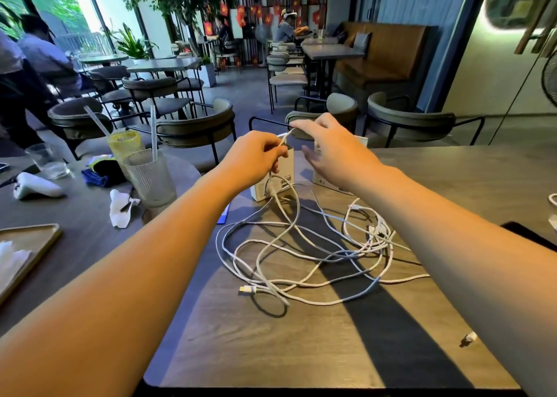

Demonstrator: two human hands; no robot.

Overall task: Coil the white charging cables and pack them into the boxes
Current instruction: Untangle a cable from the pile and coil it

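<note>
One cable end is being drawn up from the tangle — coiling is only starting.

Nearest, the loose white cables [301, 255] are lying knotted on the table [271, 351]; beyond the tangle, one strand is being pinched by the left hand [256, 158] and its tip nipped by the right hand [325, 146], the other fingers spread. Even loops should be wound slowly, so snags are freed. Behind the tangle two white boxes [272, 185] are standing — glasses [149, 176] left of them are crowding the edge.

Matt wood-grain table [331, 336], seemingly braided white cables [289, 264], matt cardboard boxes [262, 190], and ribbed clear glass [150, 176].
</note>
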